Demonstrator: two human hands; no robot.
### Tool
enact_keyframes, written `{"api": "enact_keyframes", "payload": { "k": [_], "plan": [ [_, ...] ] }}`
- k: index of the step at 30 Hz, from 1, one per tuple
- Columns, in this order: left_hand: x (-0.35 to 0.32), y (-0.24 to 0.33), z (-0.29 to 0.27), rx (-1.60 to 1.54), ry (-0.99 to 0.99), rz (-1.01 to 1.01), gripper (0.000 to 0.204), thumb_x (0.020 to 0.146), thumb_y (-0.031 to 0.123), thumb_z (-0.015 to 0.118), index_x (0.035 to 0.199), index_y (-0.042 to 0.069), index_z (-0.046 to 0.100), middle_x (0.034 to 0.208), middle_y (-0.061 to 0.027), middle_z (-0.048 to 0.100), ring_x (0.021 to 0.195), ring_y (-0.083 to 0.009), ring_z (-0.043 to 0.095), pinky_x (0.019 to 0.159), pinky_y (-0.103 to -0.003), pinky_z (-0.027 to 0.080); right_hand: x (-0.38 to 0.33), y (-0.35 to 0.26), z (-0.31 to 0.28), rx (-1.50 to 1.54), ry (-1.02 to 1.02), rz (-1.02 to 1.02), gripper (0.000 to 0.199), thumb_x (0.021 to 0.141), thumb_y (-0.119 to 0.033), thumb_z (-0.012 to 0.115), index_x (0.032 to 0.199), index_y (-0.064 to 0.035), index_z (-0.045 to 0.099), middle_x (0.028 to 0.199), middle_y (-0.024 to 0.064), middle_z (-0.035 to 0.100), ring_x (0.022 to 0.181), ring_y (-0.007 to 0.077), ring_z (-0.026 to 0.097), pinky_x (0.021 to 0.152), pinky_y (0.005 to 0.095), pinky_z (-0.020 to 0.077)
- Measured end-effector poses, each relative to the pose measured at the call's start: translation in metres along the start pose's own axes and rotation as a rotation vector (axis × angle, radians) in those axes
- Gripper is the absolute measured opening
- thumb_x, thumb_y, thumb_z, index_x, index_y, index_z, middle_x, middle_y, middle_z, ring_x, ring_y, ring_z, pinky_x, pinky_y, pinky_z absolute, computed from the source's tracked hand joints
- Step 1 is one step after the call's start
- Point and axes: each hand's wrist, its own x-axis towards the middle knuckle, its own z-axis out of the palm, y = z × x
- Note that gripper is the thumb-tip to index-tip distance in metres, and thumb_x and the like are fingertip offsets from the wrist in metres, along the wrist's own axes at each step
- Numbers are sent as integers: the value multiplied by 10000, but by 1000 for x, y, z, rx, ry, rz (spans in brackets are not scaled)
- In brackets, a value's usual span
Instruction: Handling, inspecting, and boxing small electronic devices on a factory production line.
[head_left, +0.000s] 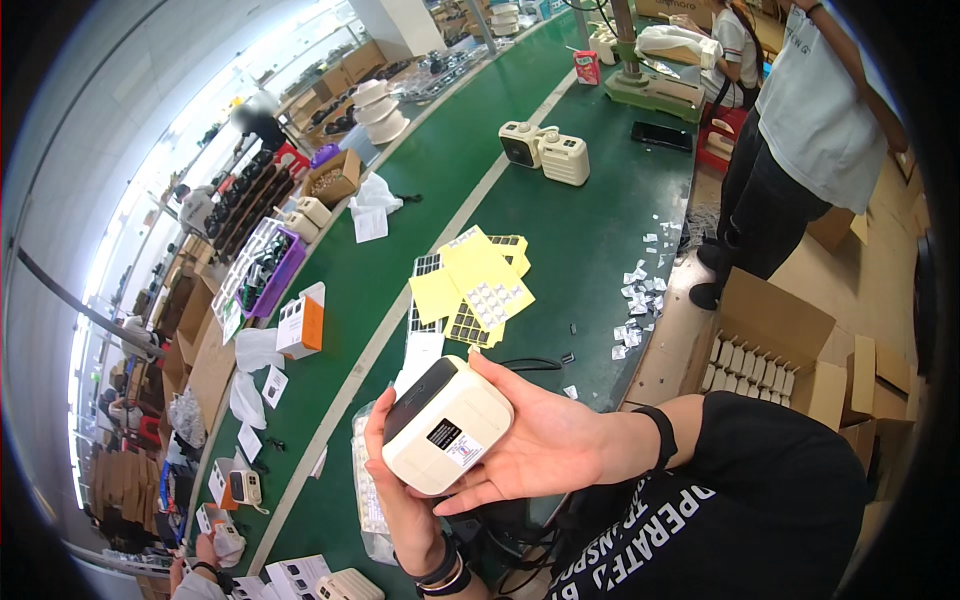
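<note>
Between my two hands is a small cream speaker-like device (450, 432) with rounded corners and a dark face. The side turned up toward me carries a black label and a white sticker. My left hand (408, 510) wraps its left and lower edge. From the right, my right hand (545, 425) grips the other side, with its thumb lying along the lower edge. Just beyond the device lie yellow sticker sheets (475, 280) on sheets of dark square pads (425, 268). A plastic-wrapped stack of pale parts (366, 480) is partly hidden behind my left hand.
Two similar cream devices (565, 160) stand farther up the green table (400, 200). White paper scraps (630, 320) litter its right edge. An orange-and-white box (300, 325) and purple basket (275, 275) are at left. An open carton (765, 330) stands right, near a standing person (800, 150).
</note>
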Motion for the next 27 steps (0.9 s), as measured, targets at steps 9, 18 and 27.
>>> {"api": "enact_keyframes", "payload": {
  "k": [9, 18, 27],
  "plan": [
    [0, 0, -3, 186, 20, 100, 828, 831, 661, 324, 1385, 56, 215, 1323, -165, 360, 1232, -260, 362, 1021, -366, 268, 8, 5, -15, -973, 246, -564, 697, 842, -376, 584, 1351, -40, 246, 1219, 130, 419, 1152, 264, 410, 943, 409, 365],
    [-20, -11, -1, 32, 149, -11, 839, 700, 264, 716, 1331, -24, 243, 1283, -174, 403, 1155, -249, 444, 966, -356, 361, 2, 13, -9, -2352, 399, -1292, 902, 593, -237, 735, 1331, 31, 291, 1254, 196, 345, 1091, 362, 342, 946, 437, 288],
    [-34, -3, -17, -171, 83, 73, 796, 770, 577, 442, 1314, 14, 300, 1239, -204, 447, 1059, -311, 517, 867, -421, 461, -6, 0, 2, -1465, -137, -822, 653, 878, -263, 538, 1376, 8, 213, 1312, 148, 353, 1182, 226, 379, 985, 345, 301]
  ]
}}
